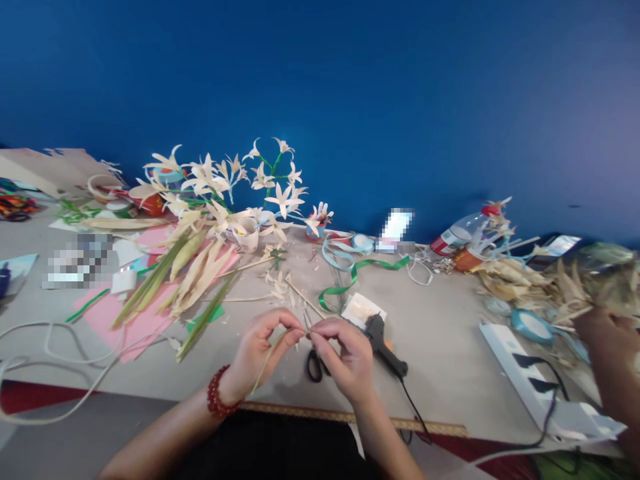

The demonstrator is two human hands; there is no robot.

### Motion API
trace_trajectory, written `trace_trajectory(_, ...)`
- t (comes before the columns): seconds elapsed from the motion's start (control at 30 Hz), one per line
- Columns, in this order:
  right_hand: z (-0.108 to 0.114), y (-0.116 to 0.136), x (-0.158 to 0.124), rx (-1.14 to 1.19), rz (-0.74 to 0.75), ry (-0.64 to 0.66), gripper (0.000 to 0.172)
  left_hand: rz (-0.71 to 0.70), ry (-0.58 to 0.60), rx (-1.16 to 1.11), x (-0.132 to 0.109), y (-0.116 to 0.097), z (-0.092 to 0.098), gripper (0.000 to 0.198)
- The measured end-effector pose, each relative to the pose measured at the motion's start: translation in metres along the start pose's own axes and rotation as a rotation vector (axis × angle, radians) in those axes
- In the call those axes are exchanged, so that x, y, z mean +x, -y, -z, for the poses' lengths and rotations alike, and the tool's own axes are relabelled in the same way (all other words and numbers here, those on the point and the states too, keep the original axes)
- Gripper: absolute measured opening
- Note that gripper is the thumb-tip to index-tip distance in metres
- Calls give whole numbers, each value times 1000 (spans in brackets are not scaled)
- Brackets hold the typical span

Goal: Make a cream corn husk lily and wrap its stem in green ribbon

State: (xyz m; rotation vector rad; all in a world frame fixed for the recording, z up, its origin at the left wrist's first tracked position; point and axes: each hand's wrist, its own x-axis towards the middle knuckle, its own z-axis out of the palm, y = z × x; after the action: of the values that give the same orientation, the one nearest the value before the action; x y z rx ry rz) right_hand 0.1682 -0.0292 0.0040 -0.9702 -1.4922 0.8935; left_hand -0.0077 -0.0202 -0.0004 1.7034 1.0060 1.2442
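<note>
Left hand (263, 347): a red bead bracelet (220, 393) encircles the wrist; thumb and index finger are pinched on a strand (261, 375). The strand is thin, pale green and slightly curved; its free end hangs below the left palm. Location: in front of the torso, above the counter (445, 333). Right hand (347, 350): thumb and index finger are pinched at the strand's upper end, the fingertips of both hands nearly meeting. Detail between the fingertips is too small to tell.

The counter is grey, with a patterned tan strip (360, 415) along its front edge. A plain blue wall (320, 87) rises behind it. At left, pink paper (107, 315) lies flat beneath pale husks (200, 277) and long green leaves. Small pale scraps are scattered beyond the hands. At right, dry husks (510, 280) are heaped beside a co-worker's hand (610, 340).

Count, left to right:
- White adapter (124, 281): one, on the pink paper.
- White flowers (283, 200): more than ten; overlap prevents an exact count.
- Scissors (314, 367): one pair, black handles, partly hidden by the right hand.
- Green ribbon (385, 265): one length, twisted.
- Glue gun (384, 347): one, dark, lying beside the right hand.
- Plastic bottle (453, 235): one, tilted.
- Power strip (507, 353): one, white, with two black plugs (525, 361) inserted.
</note>
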Motion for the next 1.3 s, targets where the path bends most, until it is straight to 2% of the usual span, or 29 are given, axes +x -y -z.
trace_trajectory(0.03, -3, -1, -1, 143, -164, -11, 8, -122, -25, 52, 0, 2, 0, 5)
trace_trajectory(0.13, -11, -3, -4, 630, -610, 13, 20, -493, -17, 193, 1, 9, 5, 18)
trace_trajectory(0.2, -13, -2, -5, 764, -729, 65, 22, -573, -18, 228, 2, 13, 8, 21)
trace_trajectory(0.27, -12, 0, -5, 683, -682, 95, 21, -487, -28, 208, 3, 14, 9, 18)
trace_trajectory(0.33, -9, 2, -5, 521, -571, 89, 21, -340, 13, 181, 4, 14, 7, 14)
trace_trajectory(0.4, -7, 4, -5, 402, -493, 79, 22, -273, 69, 175, 4, 13, 5, 11)
trace_trajectory(0.47, -7, 4, -5, 363, -485, 69, 23, -300, 56, 180, 4, 13, 3, 11)
trace_trajectory(0.53, -10, 3, -4, 476, -557, 69, 24, -379, 16, 201, 4, 13, 3, 13)
trace_trajectory(0.6, -12, 1, -3, 728, -706, 154, 27, -495, 22, 245, 4, 13, 5, 16)
trace_trajectory(0.67, -14, 0, -3, 951, -850, 306, 30, -600, 68, 285, 5, 15, 8, 18)
trace_trajectory(0.73, -14, 0, -4, 961, -872, 353, 30, -615, 76, 281, 6, 16, 9, 18)
trace_trajectory(0.8, -12, 3, -6, 744, -740, 242, 27, -526, 25, 217, 6, 16, 8, 15)
trace_trajectory(0.87, -10, 6, -8, 413, -497, 129, 21, -397, -25, 120, 4, 15, 5, 12)
trace_trajectory(0.97, -5, 11, -10, -14, -145, 112, 14, -228, -30, 5, 0, 13, 1, 9)
trace_trajectory(1.07, -3, 11, -9, -186, 9, 122, 10, -139, -15, -25, -3, 11, 0, 7)
trace_trajectory(1.13, -5, 9, -8, -141, -37, 113, 15, -175, -20, -6, -2, 11, 1, 8)
trace_trajectory(1.17, -6, 8, -7, -50, -114, 115, 18, -230, -23, 16, -1, 10, 2, 10)
trace_trajectory(1.3, -15, 6, -4, 605, -587, 235, 29, -479, -30, 146, 6, 9, 3, 17)
